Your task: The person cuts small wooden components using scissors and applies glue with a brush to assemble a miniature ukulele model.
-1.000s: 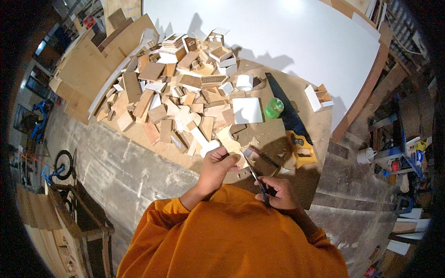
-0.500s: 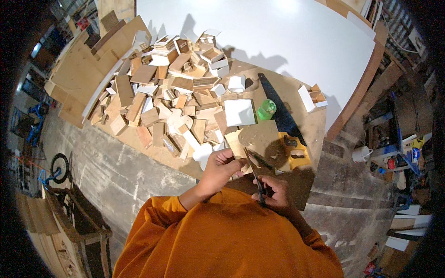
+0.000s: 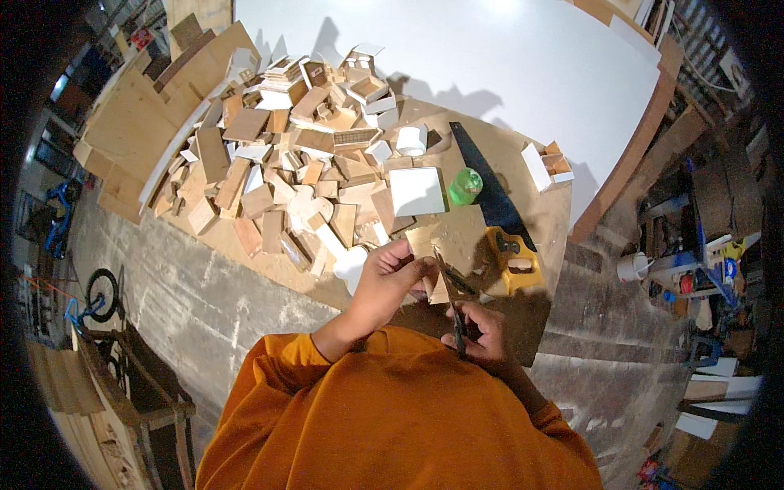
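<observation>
My left hand [image 3: 387, 282] pinches a thin, pale wood-coloured strip [image 3: 439, 287] between thumb and fingers, in front of my chest. My right hand [image 3: 480, 331] is closed round the dark handles of scissors [image 3: 445, 282], whose long blades point away from me and lie against the strip's right edge. Part of the handles is hidden by my fingers. Just beyond, a dark narrow object [image 3: 464, 282] shows on the board; its kind is unclear. To the right lies a handsaw [image 3: 513, 260] with a yellow handle and a dark blade.
A heap of wooden offcuts [image 3: 269, 196] covers the table's left side. Beyond my hands stand a white square block [image 3: 416, 191], a green bottle [image 3: 465, 187] and a white cup-like piece [image 3: 412, 140]. A small divided box [image 3: 547, 167] sits at right, by a large white panel [image 3: 523, 65].
The strip has turned a little and its lower end shows more beside the blades. Both hands stay close together. The whole view has shifted slightly.
</observation>
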A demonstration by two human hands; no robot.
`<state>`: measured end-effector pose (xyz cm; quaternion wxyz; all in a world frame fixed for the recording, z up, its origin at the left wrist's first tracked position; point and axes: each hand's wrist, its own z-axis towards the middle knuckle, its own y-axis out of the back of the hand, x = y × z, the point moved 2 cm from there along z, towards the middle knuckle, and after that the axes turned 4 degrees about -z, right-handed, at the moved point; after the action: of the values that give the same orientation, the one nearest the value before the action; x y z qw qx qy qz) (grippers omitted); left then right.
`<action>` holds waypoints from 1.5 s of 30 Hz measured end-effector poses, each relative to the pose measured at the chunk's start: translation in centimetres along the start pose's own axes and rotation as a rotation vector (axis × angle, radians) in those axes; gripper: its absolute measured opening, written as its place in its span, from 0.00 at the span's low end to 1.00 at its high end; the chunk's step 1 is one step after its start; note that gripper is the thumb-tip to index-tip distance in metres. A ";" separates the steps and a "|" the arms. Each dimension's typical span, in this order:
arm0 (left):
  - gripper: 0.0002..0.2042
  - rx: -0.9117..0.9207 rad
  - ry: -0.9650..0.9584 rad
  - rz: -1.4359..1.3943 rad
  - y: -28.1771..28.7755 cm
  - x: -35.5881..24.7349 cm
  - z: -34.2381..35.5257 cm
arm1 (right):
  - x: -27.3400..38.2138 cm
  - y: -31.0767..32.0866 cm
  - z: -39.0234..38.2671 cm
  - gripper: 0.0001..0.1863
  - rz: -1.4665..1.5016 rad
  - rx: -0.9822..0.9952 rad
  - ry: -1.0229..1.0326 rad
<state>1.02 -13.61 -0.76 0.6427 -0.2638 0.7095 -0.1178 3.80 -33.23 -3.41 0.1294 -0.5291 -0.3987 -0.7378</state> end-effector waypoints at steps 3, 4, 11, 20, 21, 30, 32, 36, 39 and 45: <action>0.08 -0.038 0.041 0.074 0.3 0.3 0.0 | 0.0 -0.1 -0.3 0.23 -0.005 0.011 -0.054; 0.06 -0.011 0.036 0.091 0.1 0.4 0.1 | -0.1 -0.3 -0.5 0.22 -0.018 -0.006 -0.056; 0.03 0.045 0.021 0.099 -1.4 0.4 -0.1 | 0.5 -0.2 -0.4 0.24 0.039 -0.082 -0.069; 0.03 0.093 0.125 0.158 -2.1 0.8 0.1 | -0.7 -0.4 -1.1 0.21 0.006 -0.144 -0.048; 0.03 0.089 0.135 0.159 -2.3 0.9 0.2 | -0.3 -0.3 -0.9 0.21 0.024 -0.142 -0.050; 0.05 0.110 0.125 0.177 -2.7 0.9 0.4 | -0.2 0.0 -0.7 0.25 0.113 -0.124 -0.110; 0.06 0.133 0.134 0.220 -2.8 1.0 0.4 | -0.8 -0.3 -0.9 0.25 0.134 -0.125 -0.130; 0.07 0.094 0.165 0.205 -3.1 0.9 0.3 | -0.6 -0.2 -0.6 0.25 0.165 -0.141 -0.129; 0.06 0.117 0.162 0.229 -2.8 1.1 0.4 | -1.0 -0.6 -0.5 0.23 0.178 -0.168 -0.093; 0.03 0.171 0.151 0.251 -2.3 2.2 0.7 | -1.1 -1.3 -0.7 0.21 0.331 -0.225 -0.070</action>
<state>2.15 -16.49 -1.55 0.6174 -0.1076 0.7706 -0.1161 2.99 -33.14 -5.01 0.1749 -0.6238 -0.2256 -0.7276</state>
